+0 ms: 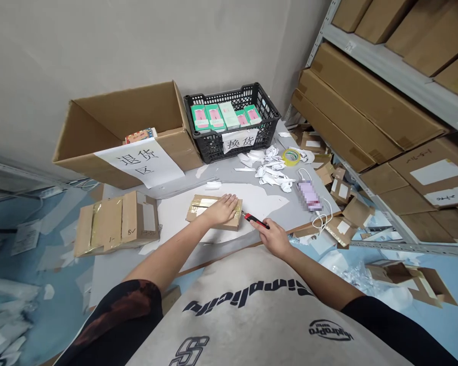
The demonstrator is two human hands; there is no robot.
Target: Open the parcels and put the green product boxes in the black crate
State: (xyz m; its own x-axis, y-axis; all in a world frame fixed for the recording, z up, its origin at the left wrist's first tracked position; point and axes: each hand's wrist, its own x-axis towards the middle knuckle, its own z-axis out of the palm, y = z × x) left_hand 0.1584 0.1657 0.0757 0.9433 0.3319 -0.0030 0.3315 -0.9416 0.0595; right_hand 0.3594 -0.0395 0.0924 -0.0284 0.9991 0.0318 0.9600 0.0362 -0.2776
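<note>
Currently, the left grip lies flat, fingers extended, on a small taped carton on the tabletop, while the right grip is wrapped around a red-and-black cutter beside it. Behind, a black crate holds green-and-pink boxes, and an open cardboard box contains a colourful package.

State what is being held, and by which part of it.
The right grip holds a knife by its red and black handle. The left grip holds nothing; it lies flat on a small box.
</note>
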